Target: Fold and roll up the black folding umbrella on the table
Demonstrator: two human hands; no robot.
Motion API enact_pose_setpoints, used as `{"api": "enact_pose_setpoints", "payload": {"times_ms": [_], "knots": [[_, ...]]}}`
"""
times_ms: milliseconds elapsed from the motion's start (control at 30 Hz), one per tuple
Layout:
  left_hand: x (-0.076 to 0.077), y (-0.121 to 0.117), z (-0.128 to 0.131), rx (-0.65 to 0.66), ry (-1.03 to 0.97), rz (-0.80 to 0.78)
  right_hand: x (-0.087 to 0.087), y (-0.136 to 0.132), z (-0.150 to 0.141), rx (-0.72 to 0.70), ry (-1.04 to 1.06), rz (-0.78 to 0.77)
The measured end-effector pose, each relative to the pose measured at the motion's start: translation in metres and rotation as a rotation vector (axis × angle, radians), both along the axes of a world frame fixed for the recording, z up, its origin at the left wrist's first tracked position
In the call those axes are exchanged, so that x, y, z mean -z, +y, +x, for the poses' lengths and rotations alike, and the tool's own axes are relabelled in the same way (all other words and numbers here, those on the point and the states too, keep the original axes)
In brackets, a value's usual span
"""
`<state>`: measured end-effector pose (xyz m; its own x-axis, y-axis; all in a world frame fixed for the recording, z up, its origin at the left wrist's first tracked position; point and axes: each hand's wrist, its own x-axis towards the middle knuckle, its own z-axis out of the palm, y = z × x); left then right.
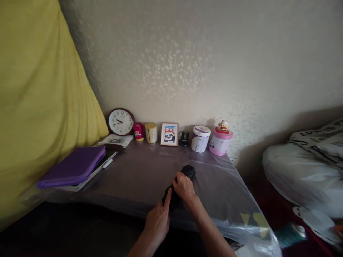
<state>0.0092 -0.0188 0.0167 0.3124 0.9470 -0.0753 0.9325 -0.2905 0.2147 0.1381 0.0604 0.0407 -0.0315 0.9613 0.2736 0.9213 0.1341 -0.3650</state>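
Observation:
A black, thick, elongated bundle that looks like a folded umbrella (pixel 189 171) lies slantwise over the near part of the table, its far end pointing up and right. My right hand (pixel 184 186) is closed over its middle, fingers curled round the dark fabric. At the near end, my left hand (pixel 158 219) grips its left side, one finger stretched along it. The palm and the other fingers of that hand are partly hidden. Dark cloth below the table edge makes the bundle's lower end hard to make out.
On the plastic-covered table (pixel 139 175) lies a purple folder (pixel 75 166) at left. Along the wall stand a clock (pixel 121 121), a pink tin (pixel 138 131), a yellow tin (pixel 151 133), a picture frame (pixel 169 134), a stapler-like black object (pixel 184 138) and two tubs (pixel 200 139).

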Motion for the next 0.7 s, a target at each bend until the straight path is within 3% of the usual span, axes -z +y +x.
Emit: {"api": "enact_pose_setpoints", "payload": {"times_ms": [133, 233, 500, 600, 700], "knots": [[0.003, 0.003, -0.001, -0.002, 0.011, -0.008, 0.008, -0.001, 0.018, -0.063, 0.469, 0.030], [0.006, 0.003, -0.001, -0.011, -0.001, -0.003, 0.017, -0.012, 0.043, -0.017, 0.726, 0.044], [0.001, 0.003, -0.002, -0.035, -0.061, -0.045, 0.037, -0.046, 0.111, 0.256, 0.670, 0.138], [-0.002, 0.007, -0.006, -0.054, -0.250, -0.100, 0.043, -0.049, 0.121, 0.301, 0.701, 0.152], [-0.006, 0.013, -0.013, -0.139, -0.550, -0.352, 0.049, -0.049, 0.123, 0.301, 0.759, 0.151]]}}
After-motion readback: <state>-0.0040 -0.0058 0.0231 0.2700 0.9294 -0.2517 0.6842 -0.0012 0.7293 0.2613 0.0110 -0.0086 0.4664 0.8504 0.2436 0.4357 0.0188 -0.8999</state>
